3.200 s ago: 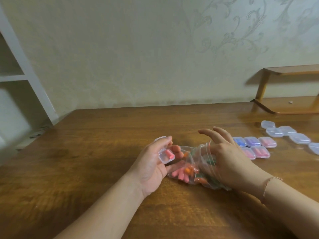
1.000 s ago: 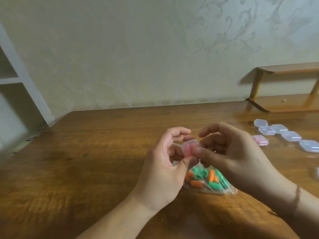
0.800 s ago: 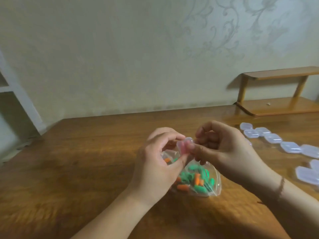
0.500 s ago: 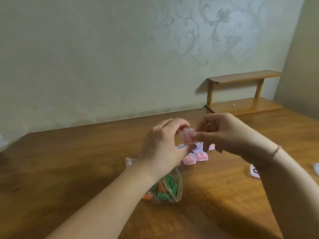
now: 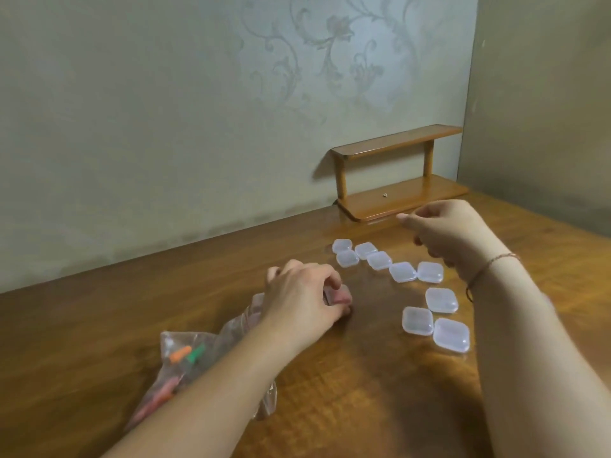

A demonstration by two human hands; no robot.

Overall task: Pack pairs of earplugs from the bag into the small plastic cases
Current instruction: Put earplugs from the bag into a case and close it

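Fingers of my left hand (image 5: 305, 297) pinch the filled pink case (image 5: 337, 295) low on the table (image 5: 363, 408); I should set it flat beside the bag (image 5: 185, 361), while my right hand (image 5: 446, 233), loosely curled and holding nothing, hovers over the empty cases (image 5: 401, 272).

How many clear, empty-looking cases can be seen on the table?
9. Six run in a line from near the small shelf toward the right hand; three sit nearer. The left hand may hide others.

Filled case (image 5: 337, 295) mostly behind fingers (image 5: 325, 279)
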